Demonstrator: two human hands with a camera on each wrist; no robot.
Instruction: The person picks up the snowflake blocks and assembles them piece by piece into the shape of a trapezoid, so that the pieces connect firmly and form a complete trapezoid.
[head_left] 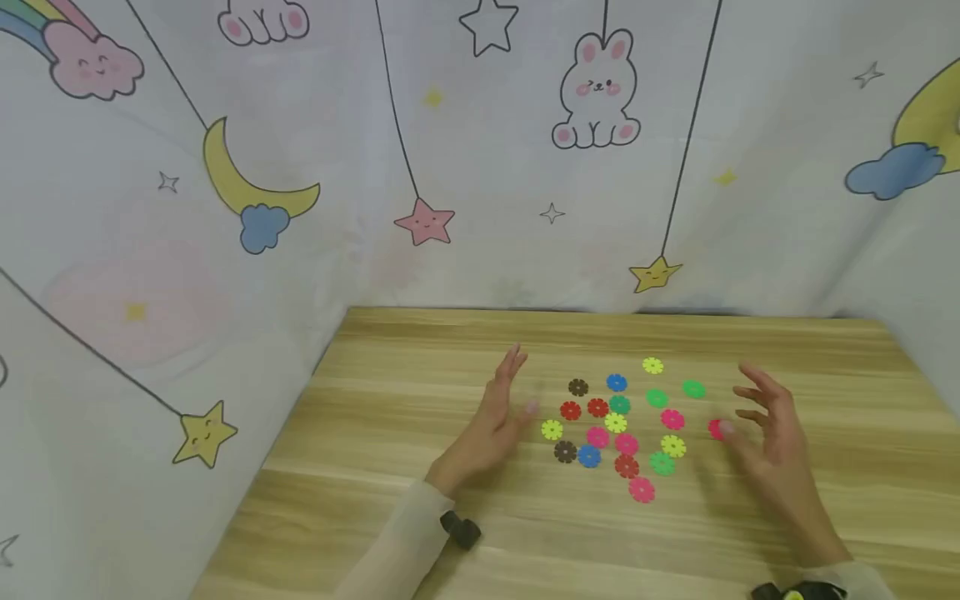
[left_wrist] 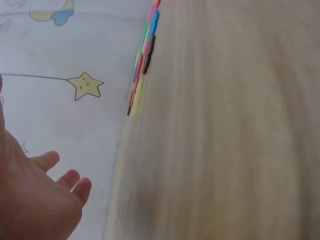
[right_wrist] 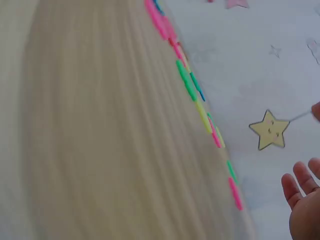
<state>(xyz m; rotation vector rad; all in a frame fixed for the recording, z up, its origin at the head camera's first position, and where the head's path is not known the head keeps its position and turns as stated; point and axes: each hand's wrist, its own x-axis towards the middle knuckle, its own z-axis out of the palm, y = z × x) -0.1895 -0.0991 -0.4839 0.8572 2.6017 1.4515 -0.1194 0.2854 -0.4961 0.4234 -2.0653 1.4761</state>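
Several flat, notched plastic discs lie spread on the wooden table between my two hands. My left hand [head_left: 487, 429] is held to the left of them, fingers extended, nearest a yellow disc [head_left: 552, 430] and a brown disc [head_left: 578, 387]. On the other side, my right hand [head_left: 780, 454] has its fingers spread and loosely bent. Its thumb overlaps a pink disc [head_left: 714, 429] in the head view. That pink disc [right_wrist: 235, 194] lies on the table in the right wrist view, apart from the hand. Neither hand holds anything.
Red, blue, green and other discs, such as a green disc [head_left: 693, 389], lie mostly flat and close together. The wooden table [head_left: 390, 400] meets a white printed cloth [head_left: 495, 258] at the back and sides. Dark wrist cameras sit on both sleeves.
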